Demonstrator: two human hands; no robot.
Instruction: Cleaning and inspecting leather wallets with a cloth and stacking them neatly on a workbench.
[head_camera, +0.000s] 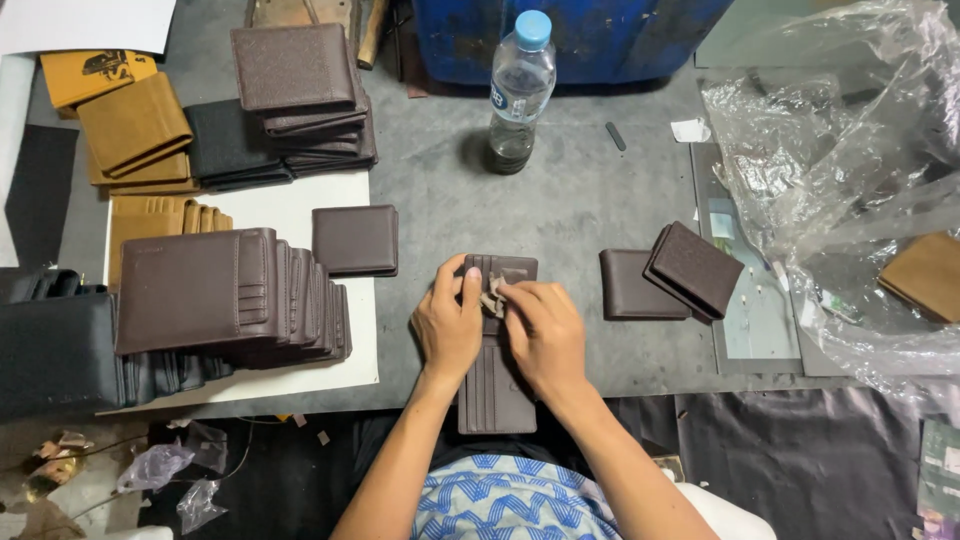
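Note:
An open dark brown wallet lies lengthwise on the grey table in front of me, its card slots facing up. My left hand presses on its upper left part. My right hand rests on its right side. The fingertips of both hands pinch a small crumpled tan piece at the wallet's upper half. Two closed brown wallets lie just right of my hands, one leaning on the other.
A row of open brown wallets lies on a white sheet at the left, with one closed wallet beside it. Stacks of brown, black and tan wallets sit at the back left. A water bottle stands behind. Crumpled clear plastic fills the right.

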